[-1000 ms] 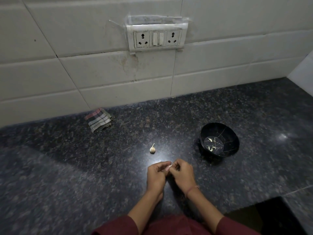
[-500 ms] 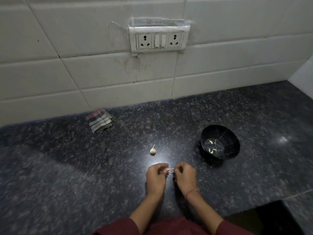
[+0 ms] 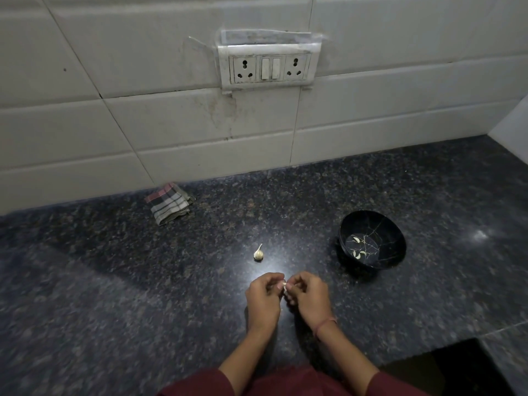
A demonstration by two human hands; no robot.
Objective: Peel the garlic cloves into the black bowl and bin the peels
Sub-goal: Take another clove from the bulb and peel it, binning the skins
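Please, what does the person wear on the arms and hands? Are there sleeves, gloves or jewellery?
The left hand and the right hand are bare, without gloves. The right wrist carries a thin reddish thread band; the left wrist has nothing. The dark red left sleeve and right sleeve end near the elbows, leaving the forearms uncovered. No ring is visible.

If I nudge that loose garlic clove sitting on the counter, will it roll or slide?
The loose garlic clove looks small and rounded, so probably light and apt to roll a little; its pointed tail should curb that. The granite counter is glossy, so it would likely skid easily.
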